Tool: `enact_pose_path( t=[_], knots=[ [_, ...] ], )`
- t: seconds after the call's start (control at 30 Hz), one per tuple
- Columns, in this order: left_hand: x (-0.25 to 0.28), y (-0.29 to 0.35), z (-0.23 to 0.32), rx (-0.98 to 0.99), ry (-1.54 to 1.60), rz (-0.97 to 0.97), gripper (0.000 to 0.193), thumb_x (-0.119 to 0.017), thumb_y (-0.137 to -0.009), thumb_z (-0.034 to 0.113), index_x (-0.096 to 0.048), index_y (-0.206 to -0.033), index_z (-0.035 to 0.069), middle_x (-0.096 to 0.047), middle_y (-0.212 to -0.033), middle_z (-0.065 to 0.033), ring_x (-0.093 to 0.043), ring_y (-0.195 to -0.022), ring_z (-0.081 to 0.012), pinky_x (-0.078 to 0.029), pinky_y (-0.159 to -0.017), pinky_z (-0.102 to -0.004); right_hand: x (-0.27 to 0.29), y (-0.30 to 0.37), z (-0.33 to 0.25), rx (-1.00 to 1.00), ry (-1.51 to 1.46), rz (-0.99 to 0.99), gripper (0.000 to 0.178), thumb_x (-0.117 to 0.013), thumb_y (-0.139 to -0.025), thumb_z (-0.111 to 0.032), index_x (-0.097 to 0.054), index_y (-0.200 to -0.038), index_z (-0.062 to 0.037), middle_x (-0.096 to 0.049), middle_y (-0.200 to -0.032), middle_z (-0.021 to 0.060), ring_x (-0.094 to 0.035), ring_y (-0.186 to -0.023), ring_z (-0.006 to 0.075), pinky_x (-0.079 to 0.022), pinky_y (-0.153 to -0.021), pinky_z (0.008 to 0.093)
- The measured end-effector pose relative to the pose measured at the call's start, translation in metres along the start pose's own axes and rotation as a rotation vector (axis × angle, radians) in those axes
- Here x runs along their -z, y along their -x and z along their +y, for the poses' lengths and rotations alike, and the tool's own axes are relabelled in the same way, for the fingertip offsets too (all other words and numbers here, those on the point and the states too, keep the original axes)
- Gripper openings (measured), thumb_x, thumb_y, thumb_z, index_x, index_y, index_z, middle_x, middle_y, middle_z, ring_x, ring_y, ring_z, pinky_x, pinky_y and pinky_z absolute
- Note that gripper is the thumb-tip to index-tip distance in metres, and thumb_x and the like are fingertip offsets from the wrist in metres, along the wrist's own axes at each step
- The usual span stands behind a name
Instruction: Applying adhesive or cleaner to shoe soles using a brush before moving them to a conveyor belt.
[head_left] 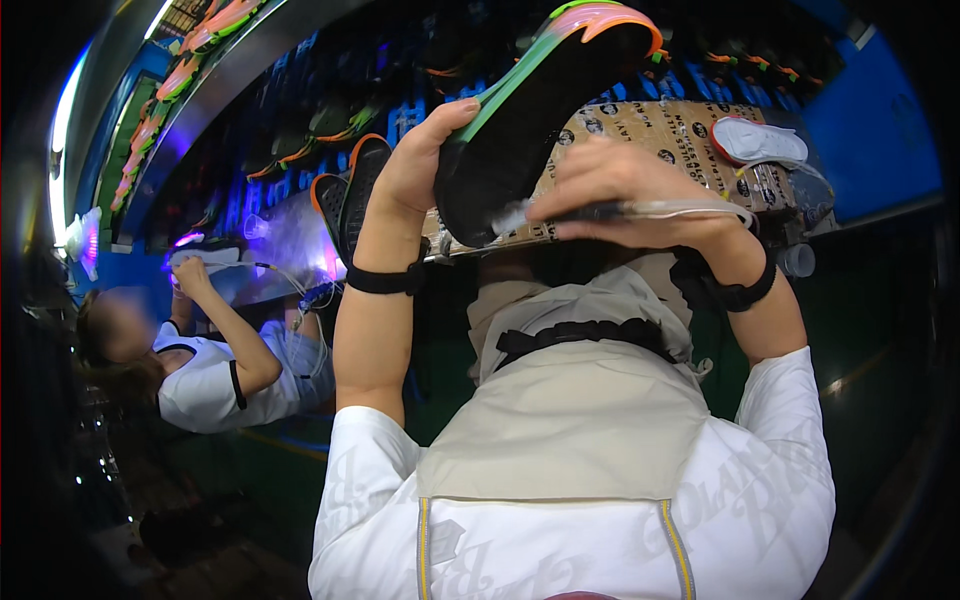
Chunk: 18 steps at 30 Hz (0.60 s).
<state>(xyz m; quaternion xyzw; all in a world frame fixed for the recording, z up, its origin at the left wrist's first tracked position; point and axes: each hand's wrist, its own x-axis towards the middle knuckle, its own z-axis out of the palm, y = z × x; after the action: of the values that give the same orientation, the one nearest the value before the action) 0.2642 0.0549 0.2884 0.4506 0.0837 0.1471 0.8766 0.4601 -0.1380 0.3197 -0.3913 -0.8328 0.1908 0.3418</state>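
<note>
We've got our left hand (415,165) up at chest height, fingers wrapped round the edge of a shoe sole (530,110): black underside w/ green rim, pink-orange at the far end. It's held tilted in the air above the counter (650,125), which is lined w/ printed cardboard. Our right hand (620,190) is clenched on a thin brush (560,213), bristle tip touching the sole's near end; a clear tube runs off from it toward the right. A white insole (760,140) lies on the counter, far right. Two more dark soles (345,195) w/ orange rims stand just left of our left wrist. Both wrists carry black straps. Further left, another person (215,370) in a white shirt works at a purple-lit spot, hand raised.
</note>
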Motion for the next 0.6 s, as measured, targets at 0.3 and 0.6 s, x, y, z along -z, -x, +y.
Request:
enact_pose_path(
  t=[0.3, 0.6],
  knots=[
    [0.007, 0.002, -0.012, -0.146, 0.079, -0.013, 0.063, -0.036, -0.106, 0.039, -0.057, -0.142, -0.009, -0.069, -0.13, -0.028, -0.073, -0.111, -0.04, -0.061, -0.098, -0.0493, -0.031, -0.006, 0.001, -0.089, -0.189, 0.158, 0.029, -0.08, -0.091, -0.013, -0.078, -0.119, -0.0054, -0.078, -0.1, 0.0118, -0.073, -0.087, 0.0263, -0.056, -0.077, 0.0336],
    [0.0, 0.025, -0.049, -0.075, 0.179, -0.024, 0.068, -0.035, -0.108, 0.046, -0.048, -0.152, -0.004, -0.064, -0.142, -0.0228, -0.067, -0.126, -0.0363, -0.055, -0.108, -0.0503, -0.005, -0.003, 0.025, -0.429, -0.44, 0.402, 0.024, -0.079, -0.094, -0.018, -0.08, -0.112, -0.0029, -0.077, -0.094, 0.0062, -0.068, -0.084, 0.0122, -0.055, -0.077, 0.0276]
  ],
)
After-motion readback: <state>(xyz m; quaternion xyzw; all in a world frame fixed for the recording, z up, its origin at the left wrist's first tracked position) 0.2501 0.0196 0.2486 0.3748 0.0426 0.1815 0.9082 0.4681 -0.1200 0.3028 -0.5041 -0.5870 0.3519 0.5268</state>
